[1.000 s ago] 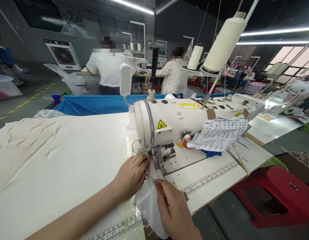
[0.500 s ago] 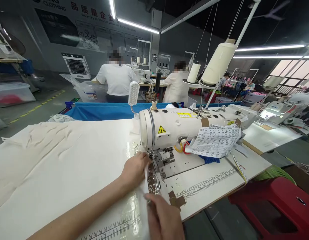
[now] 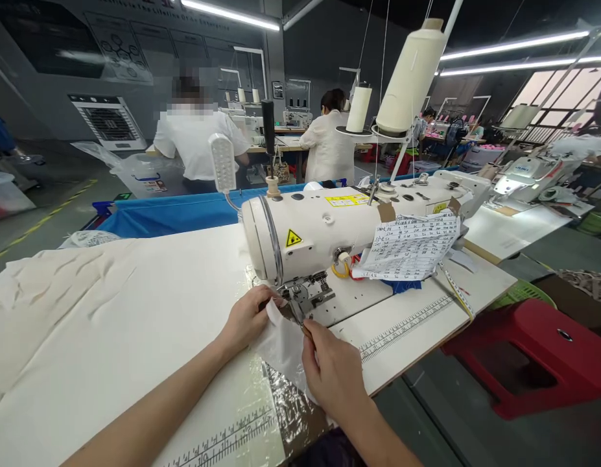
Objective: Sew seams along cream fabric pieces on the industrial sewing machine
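A piece of white fabric [image 3: 283,347] stretches between my two hands in front of the sewing machine [image 3: 310,237]. My left hand [image 3: 246,318] is closed on its upper left edge, with the fingertips close by the needle and presser foot area [image 3: 300,295]. That hand and the machine head hide the needle itself. Nearer the table's front edge, my right hand [image 3: 334,366] pinches the fabric's right side between thumb and forefinger. The fabric's lower part hangs over clear plastic film [image 3: 295,402] on the table edge.
Cream fabric [image 3: 52,292] lies in folds on the left of the white table [image 3: 168,305]. Handwritten sheets [image 3: 410,246] hang on the machine. A red stool [image 3: 528,357] stands at the right. Two people in white sit beyond the blue cloth [image 3: 174,211].
My right hand has moved up and forward, closer to the left hand and the machine. The fabric now spreads wider between the hands. The camera view has shifted slightly.
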Motion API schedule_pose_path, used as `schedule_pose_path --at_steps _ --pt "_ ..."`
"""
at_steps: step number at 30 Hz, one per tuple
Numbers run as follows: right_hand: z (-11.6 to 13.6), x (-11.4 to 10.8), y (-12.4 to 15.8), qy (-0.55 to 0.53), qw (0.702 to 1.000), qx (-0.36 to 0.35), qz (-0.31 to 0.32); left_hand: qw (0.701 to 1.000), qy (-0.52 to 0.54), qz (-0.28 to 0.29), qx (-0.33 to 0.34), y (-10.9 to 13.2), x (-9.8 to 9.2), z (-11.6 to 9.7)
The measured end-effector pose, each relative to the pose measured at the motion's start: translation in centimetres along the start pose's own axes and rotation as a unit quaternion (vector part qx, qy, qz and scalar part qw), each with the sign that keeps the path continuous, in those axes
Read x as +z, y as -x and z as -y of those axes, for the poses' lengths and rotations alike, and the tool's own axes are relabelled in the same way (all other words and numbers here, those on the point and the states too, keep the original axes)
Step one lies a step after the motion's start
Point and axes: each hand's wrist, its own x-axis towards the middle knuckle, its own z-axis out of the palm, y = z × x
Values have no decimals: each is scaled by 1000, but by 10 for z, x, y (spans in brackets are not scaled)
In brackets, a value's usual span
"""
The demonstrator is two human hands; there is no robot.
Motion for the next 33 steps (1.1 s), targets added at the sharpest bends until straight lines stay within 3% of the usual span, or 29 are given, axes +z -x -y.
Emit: schedule_pose_path --at_steps 11,33 --pt "-4 7 1 21 1000 9 15 1000 14 0 -11 0 2 1" --pt "-2 6 -1 41 996 34 67 999 -31 -8 43 -1 1 2"
